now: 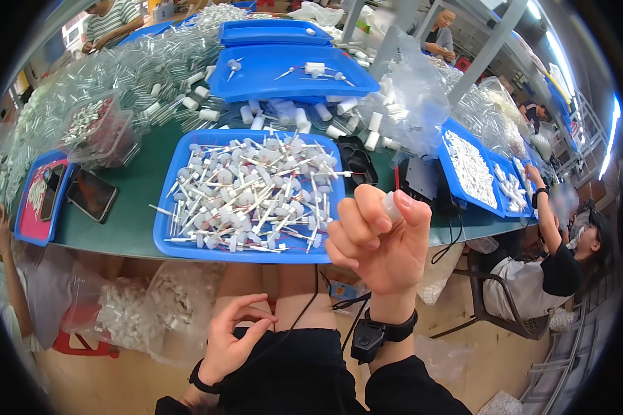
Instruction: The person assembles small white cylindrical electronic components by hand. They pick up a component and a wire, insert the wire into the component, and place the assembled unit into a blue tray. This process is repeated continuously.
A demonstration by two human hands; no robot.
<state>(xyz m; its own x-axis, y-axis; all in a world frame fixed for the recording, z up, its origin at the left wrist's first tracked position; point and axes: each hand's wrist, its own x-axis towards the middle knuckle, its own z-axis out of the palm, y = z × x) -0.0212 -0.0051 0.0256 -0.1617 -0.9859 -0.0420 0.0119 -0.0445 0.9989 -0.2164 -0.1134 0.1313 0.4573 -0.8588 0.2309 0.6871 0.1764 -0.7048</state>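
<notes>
My right hand (384,242) is raised in front of the table edge, its fingers curled. Between thumb and index finger it pinches a small white cylindrical piece (392,207), mostly covered by the fingers. My left hand (239,335) hovers low over my lap, fingers loosely bent and apart, with nothing visible in it. Just beyond the right hand, a blue tray (160,228) stands on the green table (135,183). It is heaped with thin white stick-like parts (256,187) carrying whitish round pieces and fine red wires.
Two phones (92,195) (52,192) lie at left, one over a pink-lined tray (28,225). Blue trays (256,83) and piled clear tubes (159,69) fill the back. Right trays hold white parts (469,166). A seated co-worker (533,277) reaches there. Bags (128,315) stand below.
</notes>
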